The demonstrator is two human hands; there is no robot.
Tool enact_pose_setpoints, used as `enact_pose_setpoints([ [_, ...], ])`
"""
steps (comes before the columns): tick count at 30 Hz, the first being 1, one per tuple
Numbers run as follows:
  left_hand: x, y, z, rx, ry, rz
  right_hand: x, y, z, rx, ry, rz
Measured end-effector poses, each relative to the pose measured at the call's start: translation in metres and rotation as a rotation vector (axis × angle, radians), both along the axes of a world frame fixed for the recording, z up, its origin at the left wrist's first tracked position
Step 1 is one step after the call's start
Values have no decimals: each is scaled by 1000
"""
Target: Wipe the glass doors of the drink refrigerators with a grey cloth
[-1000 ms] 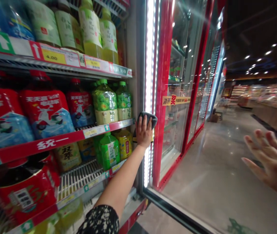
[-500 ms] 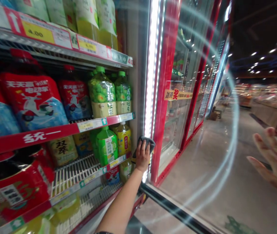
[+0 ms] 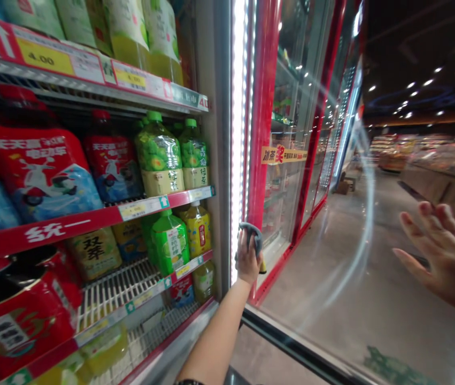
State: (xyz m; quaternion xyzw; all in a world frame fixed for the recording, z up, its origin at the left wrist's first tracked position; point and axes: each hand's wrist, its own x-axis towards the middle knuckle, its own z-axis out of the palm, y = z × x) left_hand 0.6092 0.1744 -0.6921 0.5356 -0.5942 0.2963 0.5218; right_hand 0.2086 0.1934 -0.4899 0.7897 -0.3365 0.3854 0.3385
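My left hand (image 3: 248, 259) presses a grey cloth (image 3: 253, 236) with a yellow edge against the bright LED light strip (image 3: 240, 133) on the fridge's door frame, near its lower end. Its fingers are bent over the cloth. At the right, my right hand (image 3: 446, 256) is raised with fingers apart and palm turned away, by the swung-open glass door (image 3: 323, 353). Whether the palm touches the glass I cannot tell. Left of the strip, a green bottle (image 3: 170, 243) and a yellow bottle (image 3: 198, 230) stand on a fridge shelf.
Shelves with price labels (image 3: 43, 56) hold several drink bottles, among them red-labelled ones (image 3: 43, 166) and green tea bottles (image 3: 158, 155). Past the strip are the red frame (image 3: 265, 133) and neighbouring glass doors. Grey floor and store displays (image 3: 431, 182) lie beyond.
My left hand and the cloth have moved right across the lower light strip toward the red frame. The whole view has shifted slightly; my right hand remains spread.
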Motion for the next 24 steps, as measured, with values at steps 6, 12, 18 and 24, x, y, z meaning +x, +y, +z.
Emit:
enact_pose_setpoints([
  [6, -16, 5, -17, -44, 80, 4, 1, -1, 0, 30, -17, -15],
  [12, -69, -23, 22, -39, 43, -34, -8, -15, -1, -36, 63, -60],
  [18, -47, 4, -9, 78, -324, -161, -6, -22, 0, -91, 98, -67],
  [24, -61, -32, 90, -157, 217, 46, -3, -26, 1, -71, 87, -48],
])
